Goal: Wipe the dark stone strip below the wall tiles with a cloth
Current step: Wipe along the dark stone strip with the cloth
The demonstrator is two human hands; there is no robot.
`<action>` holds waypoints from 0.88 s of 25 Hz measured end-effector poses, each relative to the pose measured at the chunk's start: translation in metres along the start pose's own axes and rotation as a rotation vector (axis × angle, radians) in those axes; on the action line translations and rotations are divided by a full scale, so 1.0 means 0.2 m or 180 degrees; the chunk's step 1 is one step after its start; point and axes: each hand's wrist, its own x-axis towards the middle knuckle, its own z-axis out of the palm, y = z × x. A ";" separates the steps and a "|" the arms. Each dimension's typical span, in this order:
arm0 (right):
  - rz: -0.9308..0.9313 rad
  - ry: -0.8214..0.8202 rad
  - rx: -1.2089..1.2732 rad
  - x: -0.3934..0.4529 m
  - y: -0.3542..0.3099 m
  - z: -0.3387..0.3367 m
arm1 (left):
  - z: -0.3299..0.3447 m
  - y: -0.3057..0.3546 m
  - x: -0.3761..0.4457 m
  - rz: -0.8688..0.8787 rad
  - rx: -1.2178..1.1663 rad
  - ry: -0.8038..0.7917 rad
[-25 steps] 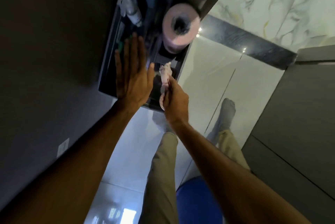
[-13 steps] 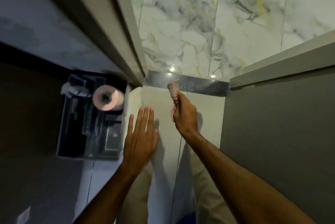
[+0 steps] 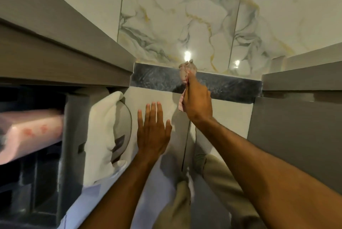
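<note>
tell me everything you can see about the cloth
The cloth is small, pale pinkish and crumpled into a wad. The right hand grips it, with the bunched top sticking above the fingers and a corner hanging below the palm. It lies against the upper edge of the dark strip, roughly midway along it, just under the marble tiles.

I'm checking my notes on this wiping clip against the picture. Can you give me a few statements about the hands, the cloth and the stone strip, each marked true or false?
1. The right hand grips the cloth. True.
2. The cloth is at the dark stone strip. True.
3. The left hand also holds a cloth. False: it is open and empty, fingers spread.
4. The strip lies above the marble wall tiles. False: it runs below them.
5. The left hand rests on the strip. False: it is lower, over the pale floor tile.
</note>
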 end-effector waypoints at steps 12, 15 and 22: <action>-0.0745 -0.0243 -0.1008 0.64 0.50 0.97 | 0.97 -0.32 0.78 -0.0029 0.0168 0.0984; -0.1288 0.0218 -0.1077 0.70 0.57 1.06 | 1.07 -0.38 0.91 0.0085 0.0385 0.1367; -0.1642 0.0525 -0.1299 0.78 0.61 1.29 | 1.27 -0.48 1.01 0.0317 0.0388 0.2313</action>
